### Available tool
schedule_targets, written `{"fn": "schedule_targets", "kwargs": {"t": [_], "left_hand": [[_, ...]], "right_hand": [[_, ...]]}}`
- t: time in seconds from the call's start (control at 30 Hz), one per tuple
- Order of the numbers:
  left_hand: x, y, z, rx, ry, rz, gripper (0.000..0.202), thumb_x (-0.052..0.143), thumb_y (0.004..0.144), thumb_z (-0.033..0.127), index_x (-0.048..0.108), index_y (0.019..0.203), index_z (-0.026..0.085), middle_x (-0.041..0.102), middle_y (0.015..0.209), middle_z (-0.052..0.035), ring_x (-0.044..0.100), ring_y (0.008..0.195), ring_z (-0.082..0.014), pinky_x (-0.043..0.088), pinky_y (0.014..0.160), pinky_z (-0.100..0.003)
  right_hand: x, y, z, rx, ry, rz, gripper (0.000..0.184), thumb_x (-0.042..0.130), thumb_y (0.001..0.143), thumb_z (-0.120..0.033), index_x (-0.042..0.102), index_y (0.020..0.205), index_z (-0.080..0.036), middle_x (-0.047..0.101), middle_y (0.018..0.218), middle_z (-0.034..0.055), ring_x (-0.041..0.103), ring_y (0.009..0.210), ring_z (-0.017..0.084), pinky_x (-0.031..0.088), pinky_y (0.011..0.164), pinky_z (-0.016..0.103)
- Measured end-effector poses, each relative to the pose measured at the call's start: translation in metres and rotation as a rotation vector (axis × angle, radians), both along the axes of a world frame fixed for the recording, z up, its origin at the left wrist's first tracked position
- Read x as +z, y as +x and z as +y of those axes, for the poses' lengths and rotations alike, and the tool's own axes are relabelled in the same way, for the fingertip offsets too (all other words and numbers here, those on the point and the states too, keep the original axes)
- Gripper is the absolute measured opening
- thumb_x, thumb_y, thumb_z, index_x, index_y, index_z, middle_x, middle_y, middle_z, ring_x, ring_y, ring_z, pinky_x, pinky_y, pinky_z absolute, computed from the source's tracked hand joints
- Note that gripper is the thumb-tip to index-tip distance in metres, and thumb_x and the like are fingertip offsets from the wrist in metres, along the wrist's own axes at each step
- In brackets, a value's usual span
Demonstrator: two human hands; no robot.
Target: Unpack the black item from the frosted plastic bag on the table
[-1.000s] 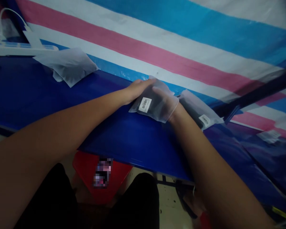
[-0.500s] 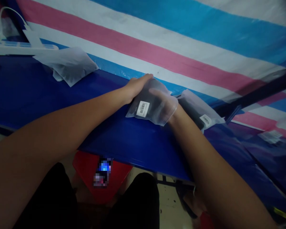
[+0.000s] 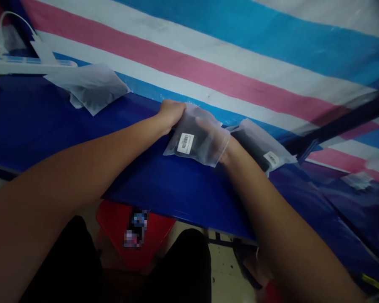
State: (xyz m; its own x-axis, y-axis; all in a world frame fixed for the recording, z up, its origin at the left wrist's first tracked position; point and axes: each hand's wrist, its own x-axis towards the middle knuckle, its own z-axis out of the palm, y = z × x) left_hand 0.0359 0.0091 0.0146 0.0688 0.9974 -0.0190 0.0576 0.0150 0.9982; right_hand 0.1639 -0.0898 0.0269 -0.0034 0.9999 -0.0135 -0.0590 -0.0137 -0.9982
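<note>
- While curled fingers of left hand grip the frosted pouch at its far-left edge, right hand slipped inside, fingers hidden, state unclear.
- Pouch low over blue bench, barcode label up.
- Just right: second pouch.

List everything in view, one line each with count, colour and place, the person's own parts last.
held bag: one, frosted clear with a dark item and a white barcode label, mid table, between both hands
second bag: one, frosted clear with dark contents, on the table right of the held one
empty bags: small pile, translucent white, far left of the table
power strip: one, white, far left edge
table: one, blue
striped sheet: one, pink, white and blue, behind the table
red stool: one, under the table
left hand: on the held bag's left end
right hand: inside the held bag
</note>
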Motion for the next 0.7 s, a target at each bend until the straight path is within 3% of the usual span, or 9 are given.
{"fn": "schedule_targets", "kwargs": {"t": [0.1, 0.17, 0.27, 0.47, 0.6, 0.7], "left_hand": [[-0.002, -0.003, 0.005, 0.051, 0.009, 0.004, 0.022, 0.058, 0.076, 0.027, 0.043, 0.061, 0.024, 0.053, 0.065, -0.0020, 0.052, 0.064, -0.0165, 0.038, 0.056, -0.032], [-0.004, -0.007, 0.010, 0.097, 0.004, -0.017, 0.021, 0.058, 0.076, 0.025, 0.043, 0.060, 0.024, 0.053, 0.063, -0.0016, 0.052, 0.065, -0.0169, 0.039, 0.057, -0.033], [-0.008, -0.013, 0.019, 0.139, -0.016, -0.058, 0.013, 0.058, 0.074, 0.022, 0.049, 0.065, 0.025, 0.057, 0.066, -0.0013, 0.056, 0.068, -0.0177, 0.042, 0.061, -0.034], [-0.013, -0.025, 0.035, 0.210, -0.041, -0.070, 0.005, 0.061, 0.072, 0.021, 0.058, 0.076, 0.024, 0.068, 0.077, -0.0026, 0.064, 0.077, -0.0205, 0.048, 0.064, -0.035], [-0.016, -0.032, 0.045, 0.210, -0.055, -0.042, 0.011, 0.062, 0.074, 0.025, 0.060, 0.085, 0.024, 0.071, 0.082, -0.0045, 0.068, 0.082, -0.0227, 0.049, 0.063, -0.034], [-0.019, -0.035, 0.047, 0.189, -0.067, -0.017, 0.017, 0.063, 0.077, 0.028, 0.062, 0.093, 0.025, 0.072, 0.082, -0.0047, 0.068, 0.087, -0.0240, 0.050, 0.065, -0.035]], "right_hand": [[-0.005, 0.008, 0.006, 0.173, -0.018, 0.106, 0.014, 0.070, 0.082, -0.038, 0.066, 0.088, -0.026, 0.069, 0.075, 0.0008, 0.069, 0.080, 0.022, 0.060, 0.076, 0.038], [-0.006, 0.013, 0.010, 0.132, -0.067, 0.117, 0.015, 0.071, 0.081, -0.036, 0.067, 0.087, -0.023, 0.069, 0.076, 0.0026, 0.069, 0.078, 0.022, 0.060, 0.075, 0.038], [-0.003, 0.016, 0.011, -0.009, -0.112, 0.139, 0.018, 0.071, 0.080, -0.033, 0.068, 0.089, -0.019, 0.070, 0.082, 0.0066, 0.069, 0.077, 0.023, 0.060, 0.073, 0.038], [-0.003, 0.019, 0.019, -0.428, -0.022, 0.249, 0.026, 0.075, 0.071, -0.029, 0.061, 0.093, -0.021, 0.069, 0.099, 0.0074, 0.069, 0.092, 0.026, 0.062, 0.071, 0.040], [-0.012, 0.037, 0.034, -0.575, 0.203, 0.139, 0.034, 0.068, 0.077, -0.040, 0.055, 0.105, -0.026, 0.067, 0.112, 0.0075, 0.068, 0.106, 0.029, 0.062, 0.071, 0.046], [-0.009, 0.051, 0.039, -0.697, 0.370, 0.074, 0.043, 0.062, 0.079, -0.045, 0.050, 0.117, -0.027, 0.062, 0.126, 0.0095, 0.064, 0.116, 0.029, 0.061, 0.075, 0.045]]}}
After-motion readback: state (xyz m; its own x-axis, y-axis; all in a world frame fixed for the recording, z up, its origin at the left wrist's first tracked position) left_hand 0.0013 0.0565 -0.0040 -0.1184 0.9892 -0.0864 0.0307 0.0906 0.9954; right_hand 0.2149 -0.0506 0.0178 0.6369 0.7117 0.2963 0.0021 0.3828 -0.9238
